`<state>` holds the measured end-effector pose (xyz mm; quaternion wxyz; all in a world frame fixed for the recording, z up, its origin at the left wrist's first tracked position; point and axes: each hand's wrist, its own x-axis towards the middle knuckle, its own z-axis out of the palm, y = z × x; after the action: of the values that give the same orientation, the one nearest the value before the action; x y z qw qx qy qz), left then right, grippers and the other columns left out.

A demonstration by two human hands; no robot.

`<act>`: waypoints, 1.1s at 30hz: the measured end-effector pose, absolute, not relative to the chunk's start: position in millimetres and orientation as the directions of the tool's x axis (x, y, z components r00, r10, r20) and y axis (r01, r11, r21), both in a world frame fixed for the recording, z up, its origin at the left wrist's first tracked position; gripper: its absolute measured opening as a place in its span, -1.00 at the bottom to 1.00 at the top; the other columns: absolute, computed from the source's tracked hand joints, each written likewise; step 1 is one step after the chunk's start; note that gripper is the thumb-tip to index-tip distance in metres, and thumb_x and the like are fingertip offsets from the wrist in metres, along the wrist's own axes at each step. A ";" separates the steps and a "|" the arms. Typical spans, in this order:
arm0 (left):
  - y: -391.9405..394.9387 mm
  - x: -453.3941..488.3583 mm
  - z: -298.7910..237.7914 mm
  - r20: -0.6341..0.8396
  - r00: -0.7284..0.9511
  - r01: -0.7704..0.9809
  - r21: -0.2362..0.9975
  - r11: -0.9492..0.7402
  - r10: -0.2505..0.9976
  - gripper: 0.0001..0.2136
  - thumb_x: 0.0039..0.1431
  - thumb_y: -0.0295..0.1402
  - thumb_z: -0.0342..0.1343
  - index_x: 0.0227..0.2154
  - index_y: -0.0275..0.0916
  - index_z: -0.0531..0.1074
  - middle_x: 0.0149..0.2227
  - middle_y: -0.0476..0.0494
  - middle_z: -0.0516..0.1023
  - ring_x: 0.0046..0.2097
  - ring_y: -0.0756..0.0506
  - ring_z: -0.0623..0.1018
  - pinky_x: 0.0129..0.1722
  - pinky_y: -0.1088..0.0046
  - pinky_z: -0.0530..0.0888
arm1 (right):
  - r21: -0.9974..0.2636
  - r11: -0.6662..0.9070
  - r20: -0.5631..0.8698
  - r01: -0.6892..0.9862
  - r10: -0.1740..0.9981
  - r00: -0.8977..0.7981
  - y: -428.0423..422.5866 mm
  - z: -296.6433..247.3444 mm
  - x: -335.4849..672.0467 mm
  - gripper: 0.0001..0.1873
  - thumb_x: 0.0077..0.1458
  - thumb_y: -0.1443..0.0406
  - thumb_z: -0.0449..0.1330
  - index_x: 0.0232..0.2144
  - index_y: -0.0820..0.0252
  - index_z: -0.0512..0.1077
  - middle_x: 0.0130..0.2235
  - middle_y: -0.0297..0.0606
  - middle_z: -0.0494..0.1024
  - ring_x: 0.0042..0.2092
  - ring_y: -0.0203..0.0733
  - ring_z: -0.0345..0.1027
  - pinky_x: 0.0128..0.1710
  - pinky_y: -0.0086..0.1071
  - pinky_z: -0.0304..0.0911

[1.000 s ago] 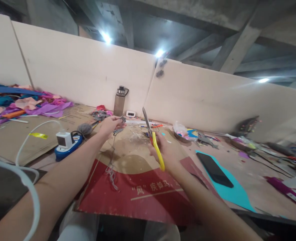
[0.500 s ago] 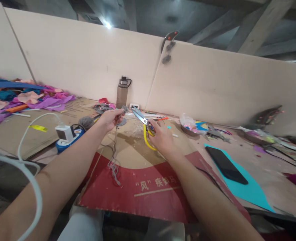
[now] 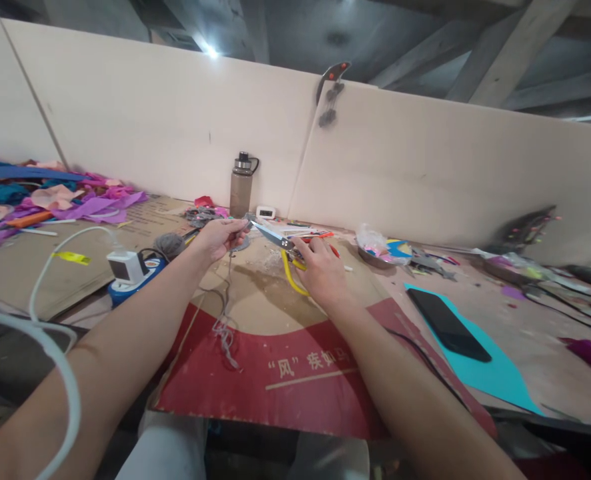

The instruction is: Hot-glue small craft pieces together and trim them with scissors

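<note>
My left hand (image 3: 220, 240) pinches a small grey piece of yarn (image 3: 250, 217) over the cardboard. Below that hand a loose grey strand (image 3: 224, 310) trails down to a tangle on the red part of the board. Yellow-handled scissors (image 3: 274, 238) are in my right hand (image 3: 322, 272), their blades pointing left with the tips right at the grey piece. Whether the blades touch it I cannot tell. One yellow handle loop hangs below my fingers. Just behind the left hand stands a grey water bottle (image 3: 241, 188).
A red and tan cardboard sheet (image 3: 320, 407) covers the table's front. On the left are a power strip (image 3: 135, 283), a charging cable, a grey yarn ball (image 3: 169, 245) and coloured scraps (image 3: 55, 197). A black phone (image 3: 448, 325) lies on turquoise sheet at right, near a bowl (image 3: 375, 257).
The scissors have moved left and their tips have come up to the grey piece. Their blades look closer together. My left hand has hardly moved, and the view has shifted slightly.
</note>
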<state>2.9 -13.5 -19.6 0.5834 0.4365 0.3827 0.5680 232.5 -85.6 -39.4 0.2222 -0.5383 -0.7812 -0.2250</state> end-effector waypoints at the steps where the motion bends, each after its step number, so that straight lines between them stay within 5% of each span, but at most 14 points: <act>1: -14.2 3.4 -19.1 0.051 0.069 -0.322 0.946 -0.026 0.996 -0.91 0.04 -0.52 0.14 -0.53 -0.41 0.45 -0.56 -0.09 0.43 -0.61 0.14 0.38 -0.64 0.69 0.38 | 0.112 0.319 0.591 0.941 0.740 -0.321 -85.4 -39.5 232.4 -0.50 0.09 0.30 0.04 0.11 0.03 0.16 -0.11 -0.12 0.35 -0.08 -0.04 0.19 -0.22 -0.30 0.13; 33: -16.7 2.4 -17.6 0.108 0.206 -0.341 0.940 -0.032 0.972 -0.89 0.08 -0.46 0.12 -0.50 -0.40 0.43 -0.56 -0.09 0.41 -0.58 0.12 0.38 -0.62 0.67 0.34 | 0.096 0.379 0.584 0.920 0.727 -0.360 -83.8 -42.0 233.1 -0.43 0.09 0.31 0.07 0.17 0.03 0.12 -0.10 -0.17 0.43 -0.08 -0.09 0.25 -0.22 -0.34 0.10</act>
<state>2.4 -16.7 -17.6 0.6121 0.4780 0.3304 0.5364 233.1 -83.8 -42.0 0.2303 -0.5164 -0.7977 -0.2095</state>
